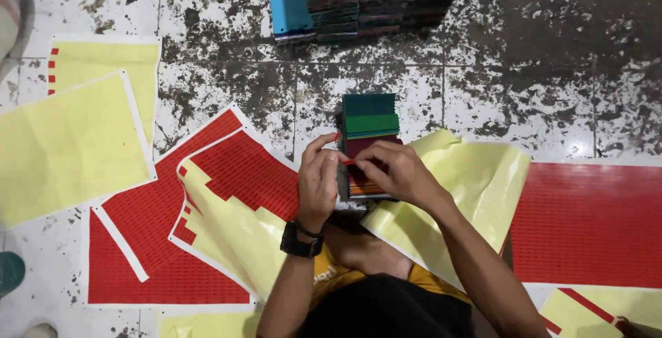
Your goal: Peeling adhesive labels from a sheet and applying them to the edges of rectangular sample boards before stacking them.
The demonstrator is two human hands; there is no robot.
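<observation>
A small stack of coloured cards [369,141], with dark green, green and maroon layers fanned at its top, is held upright on the floor [538,76] near the middle of the view, just in front of the person's knees. The stack is gripped along its left edge by the left hand [318,179], whose fingers are curled against its side; a black wristwatch [301,240] is worn on that wrist. The right hand [394,169] is laid over the front of the stack, and a small red sticker [347,161] is pinched between its fingertips and pressed at the stack's left edge. Both hands are thus closed on something, one on the cards and the other on the sticker.

Under the right forearm a glossy yellow backing sheet [483,186] is spread, curled at its edges. To the left of the hands a red sticker sheet [241,172], partly stripped down to yellow backing, is laid over another red sheet [148,241]. Further left, toward the floor's left edge, two plain yellow sheets [69,145] are overlapped. A full red sheet [589,224] is seen at the right edge. At the far edge a larger pile of dark card stacks [365,0] is stood on the stained tiles.
</observation>
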